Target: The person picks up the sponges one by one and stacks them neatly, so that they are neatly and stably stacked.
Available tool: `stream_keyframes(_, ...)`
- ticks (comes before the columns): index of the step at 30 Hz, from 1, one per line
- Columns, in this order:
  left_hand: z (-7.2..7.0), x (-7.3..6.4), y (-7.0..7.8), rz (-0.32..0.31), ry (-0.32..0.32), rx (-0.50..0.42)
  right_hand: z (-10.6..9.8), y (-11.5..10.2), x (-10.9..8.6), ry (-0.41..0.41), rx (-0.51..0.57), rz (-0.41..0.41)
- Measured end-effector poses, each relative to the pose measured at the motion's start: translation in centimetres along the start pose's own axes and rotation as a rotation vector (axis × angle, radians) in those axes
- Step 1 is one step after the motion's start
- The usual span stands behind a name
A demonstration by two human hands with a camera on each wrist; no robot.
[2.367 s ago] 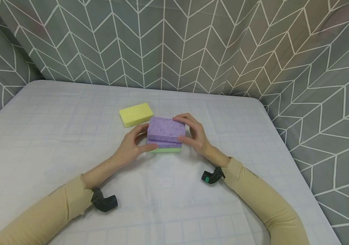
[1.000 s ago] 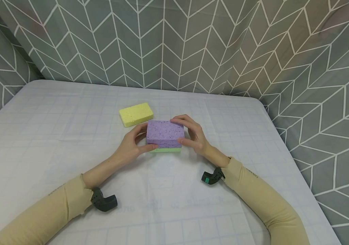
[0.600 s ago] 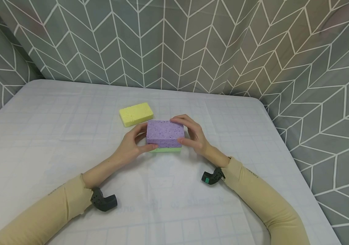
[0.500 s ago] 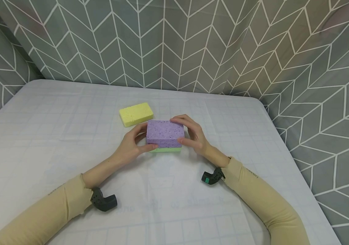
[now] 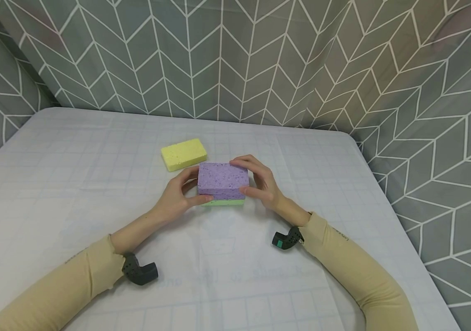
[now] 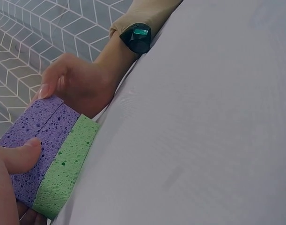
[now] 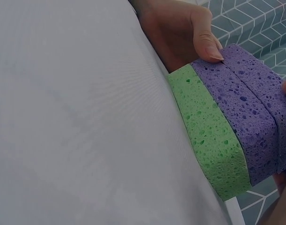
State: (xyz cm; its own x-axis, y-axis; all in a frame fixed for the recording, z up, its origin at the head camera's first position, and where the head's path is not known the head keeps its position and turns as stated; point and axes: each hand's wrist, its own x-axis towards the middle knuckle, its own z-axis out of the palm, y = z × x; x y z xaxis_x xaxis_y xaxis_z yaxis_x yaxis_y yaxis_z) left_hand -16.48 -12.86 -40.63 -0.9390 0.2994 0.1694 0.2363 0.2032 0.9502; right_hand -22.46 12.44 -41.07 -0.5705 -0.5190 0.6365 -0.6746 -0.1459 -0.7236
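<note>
Two purple sponges lie one on the other, on top of a green sponge [image 5: 228,202] that rests on the table. Left of the stack, my left hand [image 5: 173,197] holds the lower purple sponge [image 7: 236,112], its thumb on the near side and fingers round the far side. From the right, my right hand [image 5: 264,184] grips the upper purple sponge [image 5: 223,175], thumb in front and fingers at the back corner. The front faces of both purple sponges look nearly level. Fingertips behind the stack are partly hidden.
A yellow sponge [image 5: 184,155] lies flat behind the stack, slightly to the left, close to the left fingers. A white cloth with faint grid lines covers the table [image 5: 74,184]. Grey patterned curtains [image 5: 202,59] hang behind and at the sides.
The upper purple sponge has come down and toward the person, lining up with the lower one, the right hand still gripping it. Over the last second, almost nothing has moved.
</note>
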Motion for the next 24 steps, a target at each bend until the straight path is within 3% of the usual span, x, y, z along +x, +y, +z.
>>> stream_keyframes(13,0.0,0.01,0.08,-0.001,-0.007,-0.006,0.02,-0.17,0.06,0.005,-0.027,0.009)
stream_keyframes(24,-0.06,0.02,-0.16,0.039,-0.015,-0.019,-0.02,-0.1,-0.02,-0.001,-0.04,0.015)
